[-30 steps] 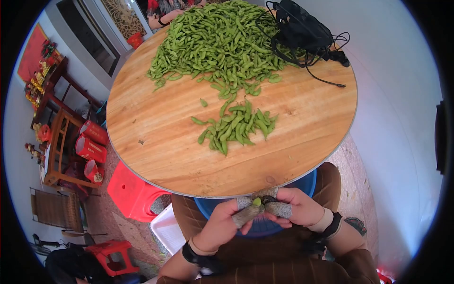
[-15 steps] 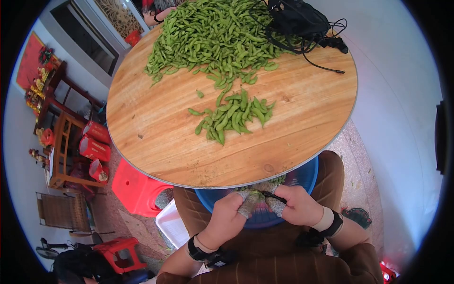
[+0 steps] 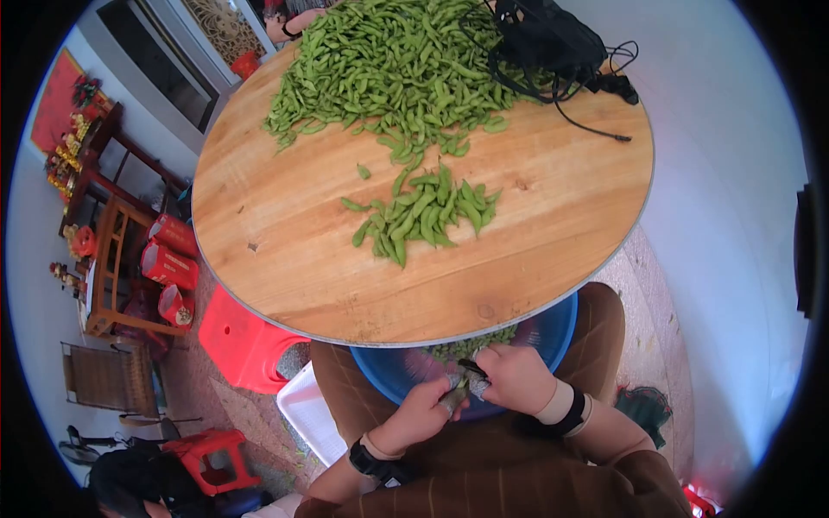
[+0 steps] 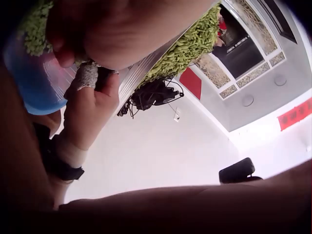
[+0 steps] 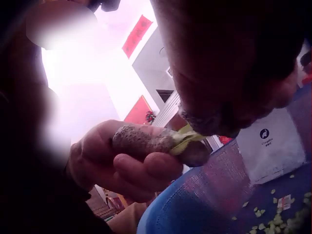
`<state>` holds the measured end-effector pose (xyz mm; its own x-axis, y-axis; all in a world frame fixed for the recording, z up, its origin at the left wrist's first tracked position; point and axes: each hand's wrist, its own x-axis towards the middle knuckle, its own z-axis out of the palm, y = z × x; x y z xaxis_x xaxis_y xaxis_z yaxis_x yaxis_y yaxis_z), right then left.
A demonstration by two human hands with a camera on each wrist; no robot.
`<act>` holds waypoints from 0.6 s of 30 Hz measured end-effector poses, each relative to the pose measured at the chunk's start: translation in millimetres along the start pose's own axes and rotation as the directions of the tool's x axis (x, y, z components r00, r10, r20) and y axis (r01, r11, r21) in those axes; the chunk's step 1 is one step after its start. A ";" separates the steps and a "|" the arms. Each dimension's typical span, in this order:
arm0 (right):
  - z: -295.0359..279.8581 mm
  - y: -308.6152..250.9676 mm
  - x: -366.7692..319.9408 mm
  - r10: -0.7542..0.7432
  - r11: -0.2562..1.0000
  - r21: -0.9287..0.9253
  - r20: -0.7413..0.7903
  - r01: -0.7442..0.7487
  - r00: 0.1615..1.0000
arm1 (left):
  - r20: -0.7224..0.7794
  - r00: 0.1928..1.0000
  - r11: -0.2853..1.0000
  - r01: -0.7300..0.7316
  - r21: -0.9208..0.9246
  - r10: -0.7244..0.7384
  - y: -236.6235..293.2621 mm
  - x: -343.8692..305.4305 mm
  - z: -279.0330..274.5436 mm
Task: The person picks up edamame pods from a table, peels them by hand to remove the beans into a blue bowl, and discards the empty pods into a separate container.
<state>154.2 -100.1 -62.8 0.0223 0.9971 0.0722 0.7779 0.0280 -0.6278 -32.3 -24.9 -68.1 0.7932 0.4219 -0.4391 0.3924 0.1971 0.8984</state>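
My left hand (image 3: 416,414) pinches a green soybean pod (image 5: 182,140) between thumb and forefinger, both wrapped in grey covers. At the pod's other end are the curled, grey-wrapped fingers of my right hand (image 3: 520,378), with something dark showing between them. Both hands meet above a blue basin (image 3: 373,366) on the lap. Shelled green beans (image 3: 475,345) lie inside it, along with a white packet (image 5: 271,146) seen in the right wrist view. A small group of pods (image 3: 425,212) lies on the round wooden table (image 3: 544,226), in front of a large pod heap (image 3: 389,78).
A black bag with cords (image 3: 553,45) rests at the table's back right. Left of the lap stand a red stool (image 3: 235,338) and a white tray (image 3: 313,414). The table's edge overhangs the basin. Another person's arm (image 3: 302,22) shows at the far side.
Both hands have lowered slightly toward the lap, and the right has shifted left, closer over the left. More of the shelled beans in the basin now shows.
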 end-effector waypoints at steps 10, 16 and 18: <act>0.0 -6.8 2.3 -0.158 0.981 0.119 0.010 0.156 0.987 | -0.106 0.931 0.766 -0.217 0.605 0.348 -1.4 -3.9 -16.6; -18.8 -6.0 7.7 0.019 0.397 0.738 0.587 -0.545 0.809 | 0.244 0.938 0.963 -0.265 0.041 0.247 25.2 -9.6 -22.9; -16.2 -1.4 4.6 -0.066 0.208 0.795 0.593 -0.570 0.802 | 0.332 0.927 0.974 -0.113 -0.198 0.175 26.6 -10.8 -25.2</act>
<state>163.4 -96.7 -49.1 -0.4061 0.8397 -0.3604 -0.3496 -0.5072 -0.7877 -42.1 -1.9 -39.3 0.9583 0.1322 -0.2532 0.2006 0.3194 0.9261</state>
